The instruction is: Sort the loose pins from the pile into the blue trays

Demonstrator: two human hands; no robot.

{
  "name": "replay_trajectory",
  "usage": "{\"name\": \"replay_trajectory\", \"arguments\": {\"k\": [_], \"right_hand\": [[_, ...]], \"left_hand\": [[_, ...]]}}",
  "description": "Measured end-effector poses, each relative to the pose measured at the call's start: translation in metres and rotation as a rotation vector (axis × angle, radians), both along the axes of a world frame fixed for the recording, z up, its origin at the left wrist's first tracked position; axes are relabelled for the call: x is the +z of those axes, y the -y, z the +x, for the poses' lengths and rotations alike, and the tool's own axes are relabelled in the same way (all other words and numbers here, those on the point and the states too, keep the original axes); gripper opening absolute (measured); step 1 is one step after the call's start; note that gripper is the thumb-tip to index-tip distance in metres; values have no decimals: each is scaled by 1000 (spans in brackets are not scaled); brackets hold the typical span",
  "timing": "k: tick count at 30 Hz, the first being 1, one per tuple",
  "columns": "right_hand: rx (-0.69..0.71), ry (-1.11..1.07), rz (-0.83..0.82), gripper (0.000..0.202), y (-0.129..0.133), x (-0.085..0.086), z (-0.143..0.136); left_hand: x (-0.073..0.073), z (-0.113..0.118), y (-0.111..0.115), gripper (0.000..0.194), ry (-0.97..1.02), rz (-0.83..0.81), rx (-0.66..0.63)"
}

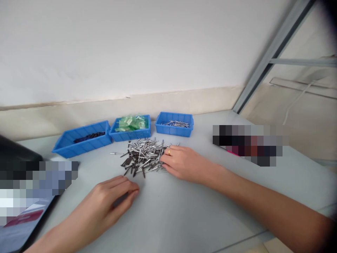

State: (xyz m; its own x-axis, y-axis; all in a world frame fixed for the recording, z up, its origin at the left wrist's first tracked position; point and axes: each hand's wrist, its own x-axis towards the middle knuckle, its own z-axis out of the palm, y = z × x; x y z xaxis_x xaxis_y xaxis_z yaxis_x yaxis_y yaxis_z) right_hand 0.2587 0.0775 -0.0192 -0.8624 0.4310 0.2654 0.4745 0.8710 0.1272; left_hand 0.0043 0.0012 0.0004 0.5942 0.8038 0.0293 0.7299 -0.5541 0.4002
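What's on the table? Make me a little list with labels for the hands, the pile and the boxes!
left hand: curled on the table, near the pile
right hand: wears a ring, fingertips touch the pile
pile: mixed silver and dark pins, loose on the table
left bin: blue, dark pieces
middle bin: blue, green packets
right bin: blue, silver pins
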Motion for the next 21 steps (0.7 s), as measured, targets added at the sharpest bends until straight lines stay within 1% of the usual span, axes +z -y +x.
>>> {"name": "replay_trajectory", "arguments": {"k": [7,12,18,21], "right_hand": [[-15,11,-38,20,1,1,0],[-25,16,-43,20,1,0,-2],[-45,-42,-130,15,4,6,-1],[-18,-32,-96,15,3,2,0]], "left_hand": [[0,0,0,21,-15,2,-13],[-3,-2,0,22,-6,-12,4],[-3,-3,0,21,1,-34,11],[-3,-3,0,21,3,-48,14]]}}
